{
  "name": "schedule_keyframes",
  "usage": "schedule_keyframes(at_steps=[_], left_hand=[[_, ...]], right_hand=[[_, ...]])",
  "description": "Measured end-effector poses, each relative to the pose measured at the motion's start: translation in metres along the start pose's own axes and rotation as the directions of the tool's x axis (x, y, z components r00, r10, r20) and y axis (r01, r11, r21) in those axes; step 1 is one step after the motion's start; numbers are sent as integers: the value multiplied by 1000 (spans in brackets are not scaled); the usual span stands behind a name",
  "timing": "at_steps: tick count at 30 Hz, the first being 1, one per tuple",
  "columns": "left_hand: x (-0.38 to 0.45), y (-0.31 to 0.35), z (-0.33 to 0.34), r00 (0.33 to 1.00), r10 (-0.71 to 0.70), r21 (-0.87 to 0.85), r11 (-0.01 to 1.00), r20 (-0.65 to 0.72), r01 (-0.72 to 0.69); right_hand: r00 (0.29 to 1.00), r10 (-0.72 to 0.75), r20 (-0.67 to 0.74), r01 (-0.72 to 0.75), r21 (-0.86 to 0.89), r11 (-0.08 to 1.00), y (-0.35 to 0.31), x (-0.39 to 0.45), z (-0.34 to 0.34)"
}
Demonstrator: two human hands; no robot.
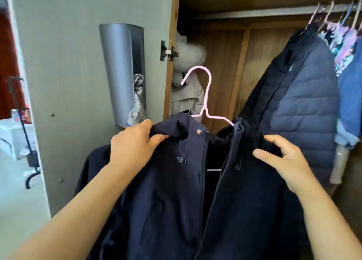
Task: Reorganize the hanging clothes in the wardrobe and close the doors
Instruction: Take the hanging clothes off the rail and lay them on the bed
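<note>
A dark blue jacket [176, 191] hangs on a pink hanger [206, 101] in front of the open wardrobe. The left hand [133, 142] and right hand [284, 158] each pinch its collar. A puffy blue coat [305, 107] hangs on the rail [254, 13] just to the right, and the open door [78, 64] stands at the left.

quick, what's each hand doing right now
Left hand: grips the left collar of the dark navy jacket on its pink wire hanger.
Right hand: pinches the jacket's right shoulder.
</note>
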State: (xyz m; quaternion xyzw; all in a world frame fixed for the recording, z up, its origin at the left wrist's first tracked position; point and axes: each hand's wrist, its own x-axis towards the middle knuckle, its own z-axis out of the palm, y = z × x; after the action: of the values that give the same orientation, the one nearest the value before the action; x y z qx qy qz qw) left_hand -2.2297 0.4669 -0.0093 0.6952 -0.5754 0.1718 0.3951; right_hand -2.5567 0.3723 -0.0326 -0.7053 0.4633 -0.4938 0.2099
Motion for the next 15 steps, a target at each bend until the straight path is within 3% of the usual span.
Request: schedule_keyframes(at_steps=[6,10,15], left_hand=[[-54,-57,-53,996,-76,104,991,-55,82],[-86,-105,-87,986,-150,61,986,-78,155],[-126,-153,-130,966,-192,23,980,-174,199]], right_hand=[[990,-97,107,102,-49,994,-45,-29,70],[973,-174,153,192,-119,974,-67,-43,124],[953,-238,188,256,-74,964,-93,-64,193]])
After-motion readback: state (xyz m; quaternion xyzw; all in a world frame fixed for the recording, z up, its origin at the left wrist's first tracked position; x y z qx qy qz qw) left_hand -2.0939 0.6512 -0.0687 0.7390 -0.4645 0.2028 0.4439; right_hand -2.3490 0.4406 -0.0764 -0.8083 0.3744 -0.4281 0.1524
